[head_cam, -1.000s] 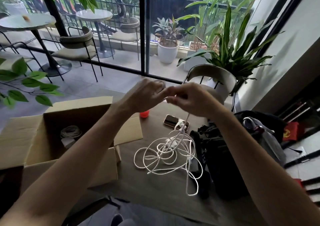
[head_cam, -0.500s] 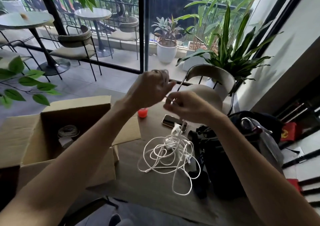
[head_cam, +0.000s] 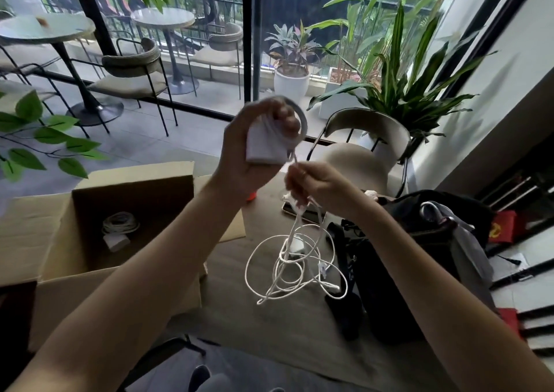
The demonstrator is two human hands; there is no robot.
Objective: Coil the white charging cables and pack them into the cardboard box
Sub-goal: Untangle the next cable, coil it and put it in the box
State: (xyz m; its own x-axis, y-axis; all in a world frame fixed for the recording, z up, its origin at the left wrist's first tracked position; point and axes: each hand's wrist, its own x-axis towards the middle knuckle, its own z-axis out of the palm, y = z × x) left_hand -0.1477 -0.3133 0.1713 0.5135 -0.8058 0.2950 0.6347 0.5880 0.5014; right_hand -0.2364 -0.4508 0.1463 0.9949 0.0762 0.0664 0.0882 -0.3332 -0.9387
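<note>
My left hand (head_cam: 239, 157) is raised above the table (head_cam: 269, 325) and grips a white charger block (head_cam: 263, 148). The fingers are curled round the block, and one loop of the white cable (head_cam: 284, 256) goes round them and the block, at 12 o'clock from my right hand (head_cam: 323, 187). My right hand is just below, at 5 o'clock from the left one. Its fingertips pinch the cable where it comes down from the block, and the other fingers are bent round the strands. From this hand the cable hangs to the table, where the rest lies in loose, tangled rings at 6 o'clock from my hands. A small white part lies in these rings, but I cannot tell what it is. The open cardboard box (head_cam: 144, 172) stands at 9 o'clock from the loose rings, and inside it a coiled cable (head_cam: 120, 223) lies on the bottom with a white block just beside it. A phone (head_cam: 308, 215) lies on the table under my right hand, partly behind the hanging strands. A small red thing (head_cam: 251, 195) shows behind my left wrist. A black bag (head_cam: 419, 241) stands at 3 o'clock from the rings, touching their edge. A chair (head_cam: 359, 157) stands at the far side of the table, at 1 o'clock.
</note>
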